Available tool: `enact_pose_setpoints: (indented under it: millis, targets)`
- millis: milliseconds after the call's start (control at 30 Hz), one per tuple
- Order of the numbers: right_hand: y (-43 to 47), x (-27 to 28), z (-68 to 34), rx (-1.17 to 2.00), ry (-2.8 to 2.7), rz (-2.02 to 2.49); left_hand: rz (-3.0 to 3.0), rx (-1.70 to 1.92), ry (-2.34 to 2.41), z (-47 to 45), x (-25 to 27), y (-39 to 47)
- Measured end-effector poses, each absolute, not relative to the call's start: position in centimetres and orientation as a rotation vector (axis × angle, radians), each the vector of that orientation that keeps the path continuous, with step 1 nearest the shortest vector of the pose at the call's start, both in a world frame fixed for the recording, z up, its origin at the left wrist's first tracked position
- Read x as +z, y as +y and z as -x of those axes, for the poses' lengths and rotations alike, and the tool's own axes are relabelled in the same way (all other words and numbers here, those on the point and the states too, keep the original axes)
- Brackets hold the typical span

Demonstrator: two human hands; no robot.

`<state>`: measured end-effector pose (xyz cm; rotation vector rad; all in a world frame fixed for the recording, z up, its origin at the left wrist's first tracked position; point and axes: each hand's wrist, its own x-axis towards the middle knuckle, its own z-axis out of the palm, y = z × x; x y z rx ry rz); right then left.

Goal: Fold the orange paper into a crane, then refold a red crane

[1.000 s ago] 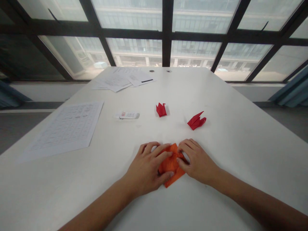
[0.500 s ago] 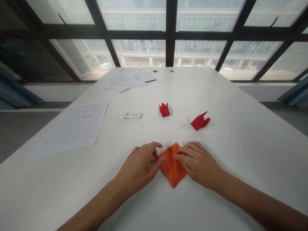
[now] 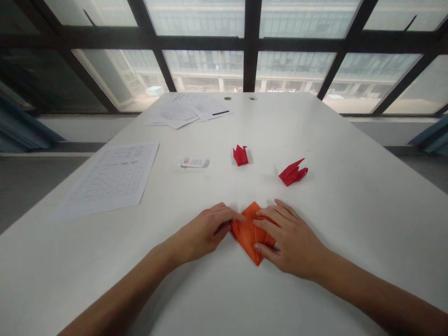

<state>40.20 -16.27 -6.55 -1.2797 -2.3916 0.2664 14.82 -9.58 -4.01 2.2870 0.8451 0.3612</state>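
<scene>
Bright window point(image 3: 206, 70) across the back, and below it the white table point(image 3: 350, 224) gives a broad, flat work surface, exactly what sharp folding wants. A printed sheet point(image 3: 112, 175) lies off to the left, well apart from the work. Now the hands: the right hand point(image 3: 294, 245) lies over the right half of the paper, its fingers parted, tips pressing near the middle, thumb set apart at the lower edge. The left hand point(image 3: 205, 235) rests at the opposite corner, index finger stretched along the top; its thumb is hidden, so I can't tell whether those fingers pinch the corner or merely steady it. Between them, flat on the table, sits the folded orange paper point(image 3: 248, 234), one point away from the person, one towards. This looks like a moment for settling a flap, and it calls for the left to anchor while the right lines up the edge before any hard press. Beyond, two smaller red paper shapes, the right one point(image 3: 293, 173) and the middle one point(image 3: 241, 156), stand clear of the fingers. Last, the finest detail, that near tip: best matched point to point, then creased outward in one firm stroke.
</scene>
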Motion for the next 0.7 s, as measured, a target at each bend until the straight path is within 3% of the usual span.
enact_pose_setpoints:
  millis: [700]
  targets:
    - [-15.6, -6.9, -40.9, 0.386, -2.382, 1.215, -2.476, 0.429, 0.733, -15.5, -5.7, -9.6]
